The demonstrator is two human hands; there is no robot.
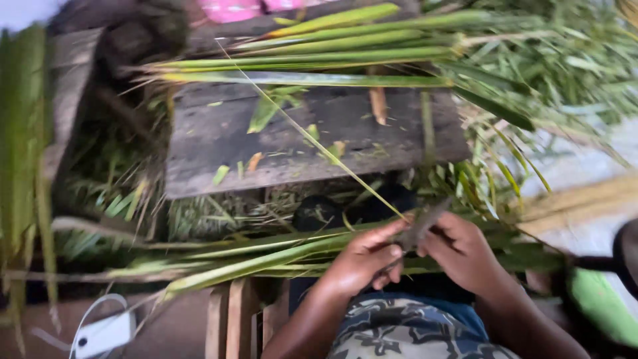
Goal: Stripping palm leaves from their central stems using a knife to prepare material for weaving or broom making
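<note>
wooden board (266,143) behind; leaf strip (312,139) pinched between both hands' grip.

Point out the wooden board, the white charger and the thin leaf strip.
wooden board (219,143), head view, bare left part of its top.
white charger (103,336), head view, middle of its body.
thin leaf strip (312,139), head view, mid-length.

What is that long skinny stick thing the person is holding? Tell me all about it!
It is a very thin yellow-green strip, like the rib of a palm leaf. It runs slanted from the upper left, across the dark wooden board, down to the left hand and right hand, which pinch its lower end beside a dark, blurred blade. It looks straight, stiff and bare of leaf.
</note>
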